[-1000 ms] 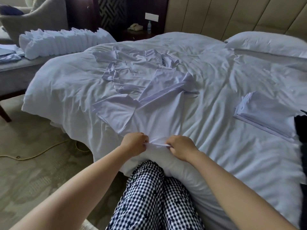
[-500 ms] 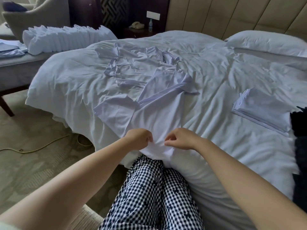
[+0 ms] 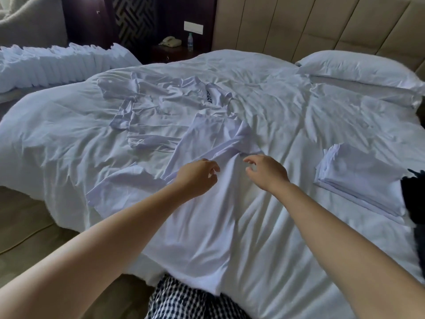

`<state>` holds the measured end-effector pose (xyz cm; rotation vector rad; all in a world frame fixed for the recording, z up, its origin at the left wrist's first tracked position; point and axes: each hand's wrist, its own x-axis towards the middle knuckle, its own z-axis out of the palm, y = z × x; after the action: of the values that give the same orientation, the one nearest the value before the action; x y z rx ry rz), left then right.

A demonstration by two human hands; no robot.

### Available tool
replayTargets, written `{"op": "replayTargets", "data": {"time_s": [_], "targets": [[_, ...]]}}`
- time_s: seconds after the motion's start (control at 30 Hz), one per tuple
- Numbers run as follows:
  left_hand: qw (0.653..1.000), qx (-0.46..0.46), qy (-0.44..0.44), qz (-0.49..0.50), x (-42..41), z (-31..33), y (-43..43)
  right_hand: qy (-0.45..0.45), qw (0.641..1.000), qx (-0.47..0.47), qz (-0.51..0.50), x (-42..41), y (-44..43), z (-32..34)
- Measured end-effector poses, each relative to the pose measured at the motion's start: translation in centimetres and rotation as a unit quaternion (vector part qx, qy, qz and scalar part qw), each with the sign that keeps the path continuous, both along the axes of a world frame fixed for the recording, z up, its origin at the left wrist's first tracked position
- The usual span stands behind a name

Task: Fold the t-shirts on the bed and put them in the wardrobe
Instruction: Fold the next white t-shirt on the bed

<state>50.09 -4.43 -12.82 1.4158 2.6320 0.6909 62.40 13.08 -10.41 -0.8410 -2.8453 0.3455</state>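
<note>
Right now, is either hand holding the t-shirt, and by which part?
Nothing is held. The left hand and right hand are over the spread white t-shirt, below its sleeves, fingers loosely curled, gripping no fabric.

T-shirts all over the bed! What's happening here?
A person is folding white t-shirts on the bed. The left hand and right hand reach over the nearest t-shirt, which is spread flat; their fingers are loose and grip nothing. A crumpled t-shirt lies farther back, and a folded stack sits to the right.
</note>
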Motion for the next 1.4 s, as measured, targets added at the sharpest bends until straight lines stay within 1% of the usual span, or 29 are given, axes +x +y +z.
{"op": "replayTargets", "data": {"time_s": [0.1, 0.2, 0.33, 0.43, 0.53, 0.6, 0.7, 0.8, 0.87, 0.97, 1.03, 1.13, 1.33, 1.4], "targets": [[1.0, 0.005, -0.004, 0.01, -2.8, -0.9, 4.0, 0.01, 1.0, -0.003, -0.012, -2.9, 4.3, -1.4], [1.0, 0.009, 0.005, 0.018, -5.5, -2.2, 7.8, 0.003, 1.0, -0.015, -0.012, -5.8, 7.9, -3.2], [0.999, 0.027, 0.015, 0.038, -7.9, -4.0, 11.6, -0.02, 1.0, -0.009, -0.009, -8.7, 10.9, -5.8], [0.998, 0.035, 0.003, 0.05, -8.8, -5.4, 12.8, -0.03, 0.999, 0.022, -0.017, -9.7, 11.9, -7.8], [0.998, 0.038, -0.003, 0.057, -9.0, -6.4, 13.1, -0.009, 0.997, 0.063, -0.033, -10.2, 12.2, -9.0], [0.997, 0.039, -0.004, 0.062, -9.1, -6.4, 13.1, 0.006, 0.996, 0.073, -0.049, -10.6, 12.3, -9.0], [0.997, 0.036, -0.031, 0.067, -9.3, -6.0, 13.4, 0.052, 0.992, 0.061, -0.096, -11.2, 12.2, -7.4], [0.995, 0.039, -0.054, 0.08, -9.7, -5.1, 13.5, 0.176, 0.976, -0.014, -0.131, -12.5, 11.8, -4.7], [0.991, 0.051, -0.067, 0.099, -10.3, -4.5, 13.3, 0.233, 0.964, -0.046, -0.123, -14.0, 11.3, -2.9], [0.982, 0.094, -0.091, 0.136, -12.2, -3.6, 12.5, 0.261, 0.961, -0.039, -0.084, -17.2, 10.8, -1.0], [0.978, 0.117, -0.089, 0.15, -14.1, -3.3, 11.6, 0.262, 0.963, -0.026, -0.056, -19.8, 10.5, -0.3], [0.973, 0.124, -0.083, 0.179, -17.0, -3.4, 10.3, 0.253, 0.967, -0.004, -0.02, -24.1, 10.1, 0.0], [0.97, 0.128, -0.071, 0.196, -21.7, -7.1, 9.3, 0.174, 0.983, 0.031, 0.04, -31.7, 8.9, -2.1], [0.968, 0.155, -0.066, 0.185, -22.5, -8.6, 9.1, 0.154, 0.986, 0.036, 0.05, -33.6, 8.8, -3.6]]}}
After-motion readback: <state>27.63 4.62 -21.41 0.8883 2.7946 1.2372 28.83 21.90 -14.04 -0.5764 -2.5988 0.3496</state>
